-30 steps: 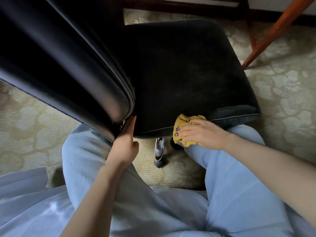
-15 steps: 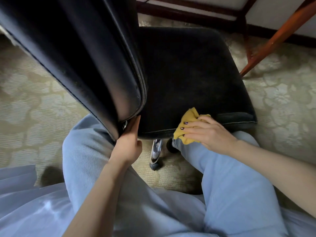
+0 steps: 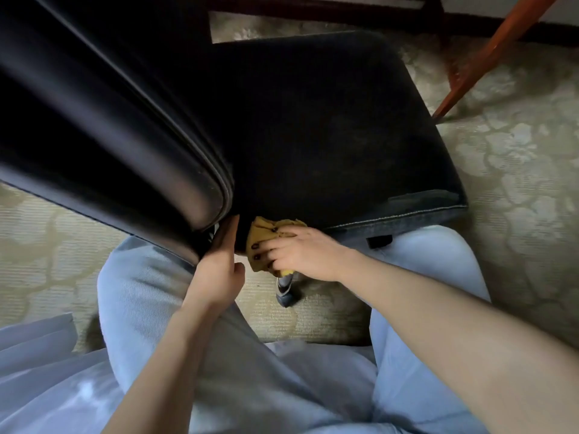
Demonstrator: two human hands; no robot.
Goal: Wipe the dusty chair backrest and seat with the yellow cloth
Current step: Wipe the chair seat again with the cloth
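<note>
1. Seen from above, a black office chair fills the upper half of the view, and the person's two bare arms reach up to it from the bottom edge.
2. The backrest (image 3: 125,136) is glossy black leather with a raised piping seam. Its long axis slants from the upper left down to the middle of the view. The upper end is cut off by the frame.
3. The seat (image 3: 338,130) is dark, matte fabric, roughly square, with a pale stitch line along its near right edge. A faint grey haze shows on it.
4. The yellow cloth (image 3: 261,234) is bunched into a crumpled wad with no clear long axis. It sits at the seat's near edge, just beside the backrest's lower corner.
5. The right hand (image 3: 304,255) has its fingers (image 3: 266,245) curled over the cloth, gripping it against the seat edge. Most of the cloth is hidden under this hand.
6. The left hand (image 3: 219,270) lays straight, relaxed fingers along the backrest's lower edge, thumb held apart.
7. Below the cloth, one chrome base leg (image 3: 285,289) shows; the rest of the base is hidden.
8. Light blue trousers (image 3: 141,296) flank the chair on a patterned beige carpet (image 3: 517,158). A reddish wooden leg (image 3: 488,57) slants in at the upper right.
</note>
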